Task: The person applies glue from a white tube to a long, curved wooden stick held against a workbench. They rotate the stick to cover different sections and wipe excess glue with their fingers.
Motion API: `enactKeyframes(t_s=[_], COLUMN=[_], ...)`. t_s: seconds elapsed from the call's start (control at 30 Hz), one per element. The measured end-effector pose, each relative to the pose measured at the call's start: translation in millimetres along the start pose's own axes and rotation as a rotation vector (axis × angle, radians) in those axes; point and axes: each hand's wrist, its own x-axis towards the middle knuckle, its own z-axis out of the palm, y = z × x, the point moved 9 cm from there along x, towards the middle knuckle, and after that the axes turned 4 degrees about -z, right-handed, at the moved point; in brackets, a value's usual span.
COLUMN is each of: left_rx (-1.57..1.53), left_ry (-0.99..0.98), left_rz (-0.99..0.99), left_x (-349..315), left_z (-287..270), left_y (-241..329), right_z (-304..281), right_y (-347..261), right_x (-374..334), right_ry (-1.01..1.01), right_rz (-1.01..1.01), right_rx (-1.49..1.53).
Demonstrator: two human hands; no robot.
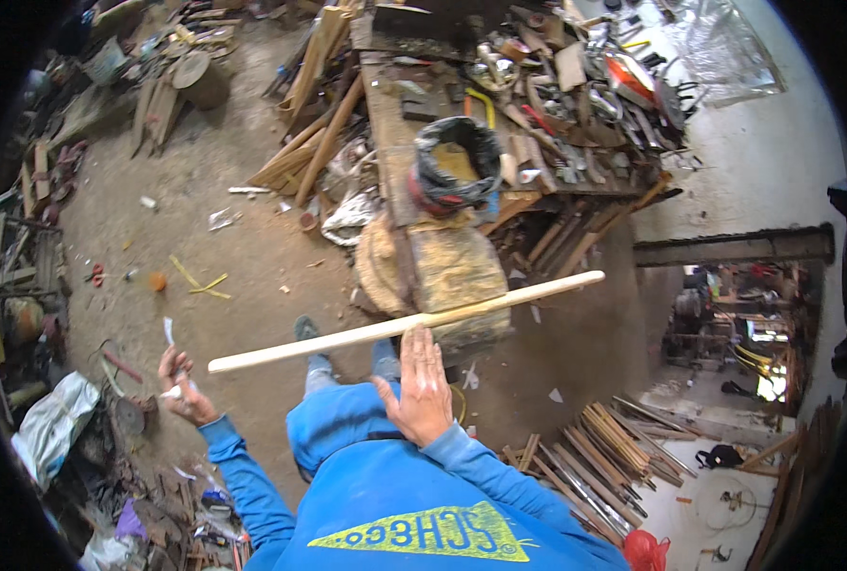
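A long pale wooden stick (347, 337) with rounded ends lies slanting across the front of a worn wooden block (462, 266). My right hand (422, 385) is flat, fingers stretched out, its fingertips touching the stick near the middle. Off to the left, past the stick's lower end, my left hand (189, 388) has its fingers curled on a thin white strip (168, 330) that sticks up from them. White also shows at the fingers and palm; whether it is the same piece I cannot tell.
Behind the block, a bucket lined with a black bag (457, 167) stands on a bench crowded with tools and scraps (576, 105). Boards (324, 124) lean by the bench's left side. Wood strips (614, 447) lie at lower right. Small litter and a yellow strap (198, 278) dot the floor.
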Motion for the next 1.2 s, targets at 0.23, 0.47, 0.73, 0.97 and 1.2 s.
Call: enactKeyframes(t_s=[0.23, 0.47, 0.73, 0.97, 1.2], left_rx=[0.050, 0.020, -0.018, 0.009, -0.061], left_ry=[0.008, -0.009, 0.001, 0.055, 0.141], left_rz=[-0.048, -0.071, -0.032, -0.008, 0.026], left_x=[1, 3, -11, -9, -22], left_z=[12, 5, -19, -66, -46], left_y=[-8, -33, -51, -51, -32], right_z=[-11, -45, -111, -85, 40], right_y=[37, 145, 342, 304, -25], right_x=[-5, -16, -21, -6, 16], right_ry=[0.035, 0.252, 0.355, 0.109, -0.001], right_rz=[-0.047, 0.217, 0.478, 0.165, -0.303], right_rx=[-0.036, -0.163, -0.323, -0.890, 0.035])
